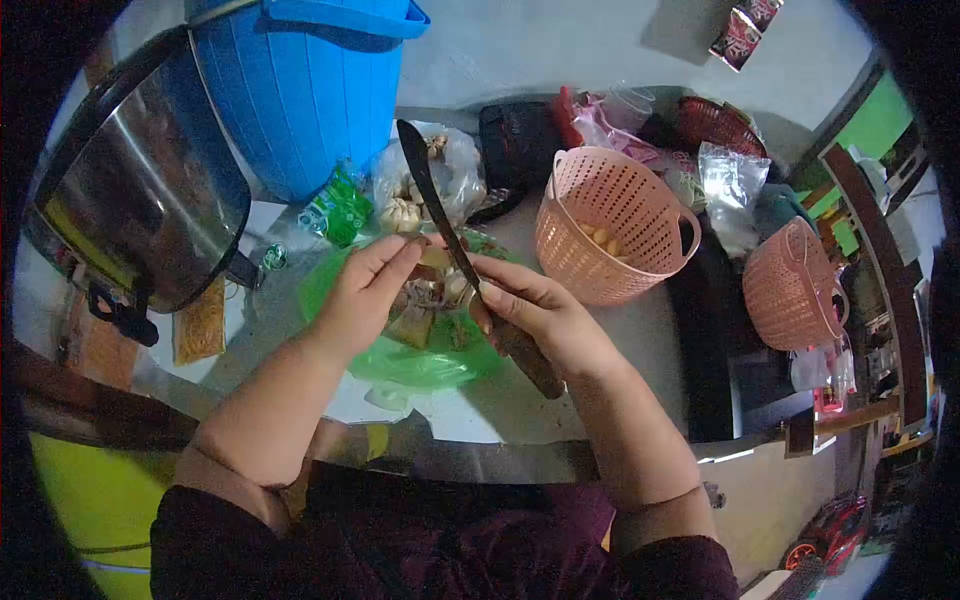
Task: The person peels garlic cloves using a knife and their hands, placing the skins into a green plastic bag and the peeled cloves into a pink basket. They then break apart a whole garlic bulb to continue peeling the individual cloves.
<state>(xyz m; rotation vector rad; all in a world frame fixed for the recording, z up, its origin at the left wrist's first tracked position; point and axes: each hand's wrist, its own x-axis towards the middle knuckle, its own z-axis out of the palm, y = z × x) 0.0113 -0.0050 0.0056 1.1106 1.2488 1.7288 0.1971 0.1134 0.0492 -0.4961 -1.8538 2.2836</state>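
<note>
One knife (440, 216) in right hand (538, 312)

A dark purple shirt (470, 540) filled the bottom middle of the frame and looked almost black in spots. The left sleeve (212, 545), lower left, and the right sleeve (678, 570), lower right, were short. The left hand (368, 285) and right hand (543, 312) were bare.
</note>
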